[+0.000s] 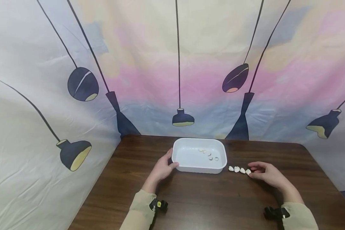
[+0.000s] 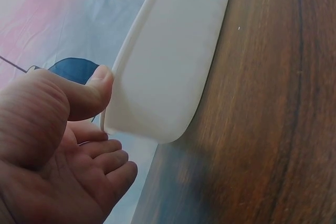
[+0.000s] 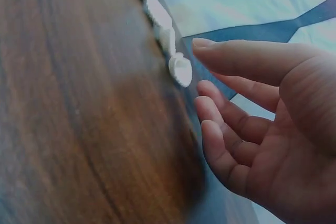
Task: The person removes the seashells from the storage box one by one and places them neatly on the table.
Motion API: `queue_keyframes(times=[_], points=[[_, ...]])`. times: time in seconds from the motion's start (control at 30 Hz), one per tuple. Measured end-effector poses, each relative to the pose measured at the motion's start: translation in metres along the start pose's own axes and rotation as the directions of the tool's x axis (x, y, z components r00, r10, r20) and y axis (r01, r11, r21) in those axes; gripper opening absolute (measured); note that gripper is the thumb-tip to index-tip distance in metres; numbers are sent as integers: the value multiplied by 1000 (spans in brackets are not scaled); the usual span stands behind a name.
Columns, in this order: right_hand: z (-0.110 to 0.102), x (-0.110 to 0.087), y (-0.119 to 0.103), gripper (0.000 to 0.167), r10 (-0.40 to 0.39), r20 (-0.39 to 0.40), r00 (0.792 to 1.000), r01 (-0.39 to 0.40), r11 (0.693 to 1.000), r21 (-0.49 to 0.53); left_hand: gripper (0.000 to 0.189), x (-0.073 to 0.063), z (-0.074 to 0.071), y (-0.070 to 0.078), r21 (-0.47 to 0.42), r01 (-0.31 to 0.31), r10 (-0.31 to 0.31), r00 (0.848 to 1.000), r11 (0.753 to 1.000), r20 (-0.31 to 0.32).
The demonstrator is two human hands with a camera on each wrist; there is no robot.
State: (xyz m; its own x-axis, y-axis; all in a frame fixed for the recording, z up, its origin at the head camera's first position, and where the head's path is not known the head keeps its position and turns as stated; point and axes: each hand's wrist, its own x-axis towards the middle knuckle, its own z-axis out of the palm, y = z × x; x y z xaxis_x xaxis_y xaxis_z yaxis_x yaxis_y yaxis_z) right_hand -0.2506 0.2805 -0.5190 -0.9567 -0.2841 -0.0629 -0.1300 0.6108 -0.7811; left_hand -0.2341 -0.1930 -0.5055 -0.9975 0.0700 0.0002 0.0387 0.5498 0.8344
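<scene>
A white rectangular basin (image 1: 199,169) stands at the back middle of the table. My left hand (image 1: 163,167) grips its left end, the thumb by the front corner and the fingers along the side; in the left wrist view the thumb meets the rim. Several small pale shells (image 1: 209,154) lie on the basin's floor. Right of the basin, a short row of white shells (image 1: 237,169) lies on the wood. My right hand (image 1: 265,174) hovers at the row's right end. In the right wrist view its thumb and fingers are apart, beside the nearest shell (image 3: 181,70), holding nothing.
The brown wooden table (image 1: 202,198) reaches back to a hanging cloth (image 1: 149,80) printed with lamps. Each wrist carries a black camera mount, the left one (image 1: 158,204) and the right one (image 1: 276,213), over light sleeves.
</scene>
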Motion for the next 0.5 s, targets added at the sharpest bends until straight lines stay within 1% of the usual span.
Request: queue_keyframes(times=[0.13,0.23,0.27,0.37,0.5], points=[[6,3,-8,50,-60,-49,997,61,998,23,77,-1,1,0,-5,4,-4,1000,1000,-1],[12,11,-20,48,-107,-76,991,110,993,36,77,-1,1,0,-11,7,-7,1000,1000,-3],[14,14,-24,47,-110,-83,990,114,993,42,77,-1,1,0,-13,7,-7,1000,1000,-5],[18,26,-40,47,-130,-77,989,135,988,70,76,-1,1,1,-11,4,-4,1000,1000,-8],[26,40,-64,43,-163,-63,985,170,975,142,77,-1,1,2,-4,9,-9,1000,1000,-6]])
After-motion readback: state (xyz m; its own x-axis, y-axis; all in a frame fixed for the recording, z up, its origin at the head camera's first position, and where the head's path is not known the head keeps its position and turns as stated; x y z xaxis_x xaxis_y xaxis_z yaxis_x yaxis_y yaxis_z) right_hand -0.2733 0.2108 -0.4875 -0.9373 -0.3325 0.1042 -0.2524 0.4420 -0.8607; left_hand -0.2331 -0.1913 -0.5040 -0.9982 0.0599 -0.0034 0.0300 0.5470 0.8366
